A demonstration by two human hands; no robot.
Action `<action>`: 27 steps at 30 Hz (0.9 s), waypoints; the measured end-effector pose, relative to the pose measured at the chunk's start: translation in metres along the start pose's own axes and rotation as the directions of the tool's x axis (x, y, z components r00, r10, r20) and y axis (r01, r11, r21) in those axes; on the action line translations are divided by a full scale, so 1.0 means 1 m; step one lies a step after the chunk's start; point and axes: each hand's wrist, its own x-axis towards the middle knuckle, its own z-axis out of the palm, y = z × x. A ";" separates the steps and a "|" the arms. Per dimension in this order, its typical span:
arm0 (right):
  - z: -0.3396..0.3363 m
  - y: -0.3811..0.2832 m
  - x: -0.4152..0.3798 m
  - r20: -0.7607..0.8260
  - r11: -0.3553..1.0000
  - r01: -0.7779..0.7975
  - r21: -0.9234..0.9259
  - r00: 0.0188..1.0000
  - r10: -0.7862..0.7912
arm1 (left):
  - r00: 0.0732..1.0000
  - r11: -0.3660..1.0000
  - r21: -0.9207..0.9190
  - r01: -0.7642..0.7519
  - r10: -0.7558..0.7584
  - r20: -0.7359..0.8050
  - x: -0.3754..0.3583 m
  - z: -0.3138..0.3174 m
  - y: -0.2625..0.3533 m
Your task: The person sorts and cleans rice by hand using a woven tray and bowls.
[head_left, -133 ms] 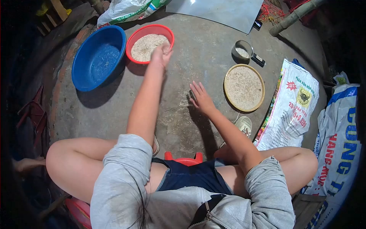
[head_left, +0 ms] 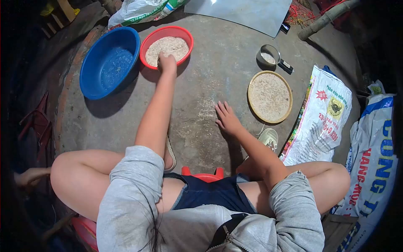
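Note:
My left hand [head_left: 167, 63] reaches over the near rim of the red basin [head_left: 191, 47], its fingertips at the pale grain [head_left: 174, 45] inside. Its fingers look bent together, and whatever they hold is hidden. To the left stands a blue basin [head_left: 93, 86] with some residue on its bottom. My right hand [head_left: 228, 119] is over the concrete floor with its fingers apart and nothing in it. Right of that hand lies a round yellow-rimmed tray [head_left: 252, 103] with a layer of grain. Beyond the tray stands a metal pot [head_left: 261, 64] with a dark handle and some pale grain inside.
Printed white sacks [head_left: 327, 113] lie at the right, and another sack [head_left: 138, 12] is at the top left. A grey sheet [head_left: 243, 12] lies at the back, near a bamboo pole [head_left: 327, 19]. A red stool [head_left: 205, 177] is under me.
My left hand has moved left and slightly nearer, from the basin's right rim to its near side. My right hand has shifted nearer to me and slightly right.

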 end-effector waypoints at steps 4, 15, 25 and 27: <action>0.008 0.014 -0.025 0.012 0.992 0.105 -0.066 0.994 -0.104 | 0.860 0.840 0.367 -0.400 0.205 0.467 -0.074 0.011 -0.026; 0.015 0.022 -0.032 -0.093 0.994 0.046 0.097 0.995 -0.037 | 0.258 0.412 0.046 -0.910 0.476 0.841 -0.196 -0.016 -0.101; 0.007 0.028 -0.029 -0.067 0.983 -0.001 0.182 0.998 0.013 | 0.110 0.332 -0.073 -0.941 0.503 0.857 -0.163 -0.023 -0.109; 0.003 0.028 -0.027 -0.062 0.983 0.008 0.183 0.998 0.003 | 0.215 0.403 0.012 -0.915 0.463 0.860 -0.165 -0.022 -0.107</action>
